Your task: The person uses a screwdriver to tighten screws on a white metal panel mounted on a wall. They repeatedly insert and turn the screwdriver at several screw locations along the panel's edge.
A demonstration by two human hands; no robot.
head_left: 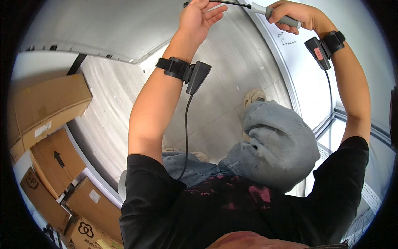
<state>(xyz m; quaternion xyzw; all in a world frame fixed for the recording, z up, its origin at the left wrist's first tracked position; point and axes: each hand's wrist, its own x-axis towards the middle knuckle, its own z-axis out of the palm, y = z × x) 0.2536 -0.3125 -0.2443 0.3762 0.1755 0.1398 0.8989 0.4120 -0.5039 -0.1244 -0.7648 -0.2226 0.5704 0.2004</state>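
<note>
Fingers (pixel 215 11) of two hands, one screwdriver (pixel 258 8) spanning the gap between

Leftmost, the left hand (pixel 195 20) reaches the view's upper edge, two fingers loosely extended; the grip of thumb and forefinger is partly cut off, so whether they pinch anything cannot be told. From beside those fingers the black shaft (pixel 236 3) runs rightward, its long axis mostly crosswise and sloping slightly down to the right. Next comes the pale collar, then the grey handle (pixel 289 21), wrapped by the curled fingers of the right hand (pixel 295 12). So the right hand has the handle end, while the left is nearer the shaft's far end. Just below the right hand, small pieces (pixel 286 40) lie scattered on a white surface (pixel 304 79).
</note>
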